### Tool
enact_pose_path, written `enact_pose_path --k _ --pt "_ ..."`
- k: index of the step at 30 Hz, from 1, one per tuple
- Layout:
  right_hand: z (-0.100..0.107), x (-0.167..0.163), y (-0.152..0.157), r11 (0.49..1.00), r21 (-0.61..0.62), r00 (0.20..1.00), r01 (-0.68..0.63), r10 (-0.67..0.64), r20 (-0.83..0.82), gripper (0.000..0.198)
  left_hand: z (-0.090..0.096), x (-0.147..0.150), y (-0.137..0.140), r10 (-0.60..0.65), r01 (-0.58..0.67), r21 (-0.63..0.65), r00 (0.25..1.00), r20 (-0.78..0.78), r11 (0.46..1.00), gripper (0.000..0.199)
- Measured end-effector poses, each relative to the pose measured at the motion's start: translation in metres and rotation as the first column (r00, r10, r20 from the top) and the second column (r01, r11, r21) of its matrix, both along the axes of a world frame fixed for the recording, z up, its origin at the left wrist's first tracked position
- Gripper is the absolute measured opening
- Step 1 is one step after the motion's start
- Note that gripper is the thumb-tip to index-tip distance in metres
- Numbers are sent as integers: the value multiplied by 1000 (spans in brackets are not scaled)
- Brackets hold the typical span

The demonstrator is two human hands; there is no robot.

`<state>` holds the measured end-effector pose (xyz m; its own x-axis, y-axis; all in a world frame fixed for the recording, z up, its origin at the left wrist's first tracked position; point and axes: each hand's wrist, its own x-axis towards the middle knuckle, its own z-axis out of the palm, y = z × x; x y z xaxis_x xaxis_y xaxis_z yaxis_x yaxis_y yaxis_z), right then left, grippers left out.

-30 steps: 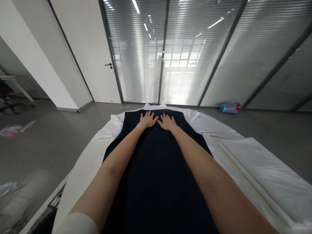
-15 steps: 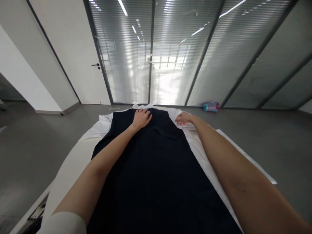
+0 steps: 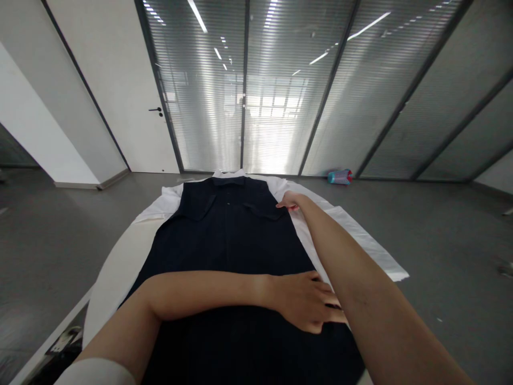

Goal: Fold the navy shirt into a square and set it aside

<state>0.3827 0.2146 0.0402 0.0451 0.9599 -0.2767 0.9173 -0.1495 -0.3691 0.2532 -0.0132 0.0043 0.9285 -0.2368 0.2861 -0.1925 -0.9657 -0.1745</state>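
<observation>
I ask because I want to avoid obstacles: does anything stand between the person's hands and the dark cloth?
Nothing visible does. The left hand is over the dark cloth, near its right side, and the right hand is at its right edge, beside the white cloth.

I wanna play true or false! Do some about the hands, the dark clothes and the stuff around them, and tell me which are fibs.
1. The left hand is over the navy garment. True.
2. The right hand is on the door handle. False: it is at the garment's upper side edge.
3. The door handle is black. True.
4. The blue-and-red bundle is on the garment. False: it is on the floor by the glass wall.
5. The collar is white. True.
</observation>
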Motion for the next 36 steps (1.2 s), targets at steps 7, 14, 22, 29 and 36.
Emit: enact_pose_path --k 7,14,22,29,36 --pt "20 -18 -10 989 -145 997 14 -24 -70 23 15 -14 4 81 -81 -9 997 5 997 23" --pt "45 -60 -4 948 -227 924 -221 130 -359 24 35 -70 -32 143 -146 17 983 115 989 26" --pt "11 -119 33 993 74 983 -88 99 -155 50 7 -126 -59 297 -294 -48 954 51 954 16" --pt "-7 -168 58 953 303 997 5 -28 72 54 -13 -132 -61 325 -311 -140 941 96 940 23" --pt "-24 -185 71 944 331 980 -7 -60 192 38 -23 -125 -57 326 -307 -217 943 60 927 27"
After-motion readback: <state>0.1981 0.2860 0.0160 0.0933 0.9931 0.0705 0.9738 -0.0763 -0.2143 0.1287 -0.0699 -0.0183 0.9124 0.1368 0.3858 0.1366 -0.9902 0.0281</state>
